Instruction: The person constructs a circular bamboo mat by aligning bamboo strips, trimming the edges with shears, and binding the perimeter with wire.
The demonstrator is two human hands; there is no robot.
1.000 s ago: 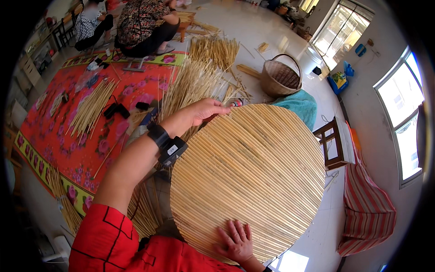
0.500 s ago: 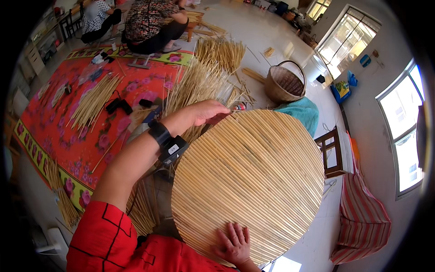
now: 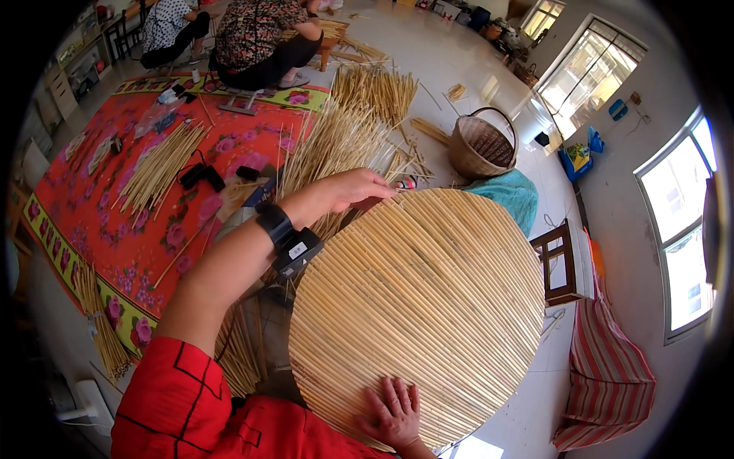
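A large round panel (image 3: 428,291) of parallel straw-coloured stalks fills the lower middle. My left hand (image 3: 359,187) is closed on its upper-left edge, fingers bent over the rim, with a black band and small box on the wrist. My right hand (image 3: 391,413) rests spread flat on the panel's lower part. Just beyond the panel are loose pale stalks (image 3: 332,141) and a teal cloth (image 3: 508,203).
A red floral mat (image 3: 92,206) with reed bundles lies left; two people (image 3: 260,42) squat at its far end. A woven basket (image 3: 482,145) stands beyond the panel. To the right are a wooden frame (image 3: 562,264), striped fabric (image 3: 604,382) and a window (image 3: 680,226).
The view has shifted slightly, so the background sits a little further right. The panel appears slightly lower, with both hands keeping nearly the same places on it.
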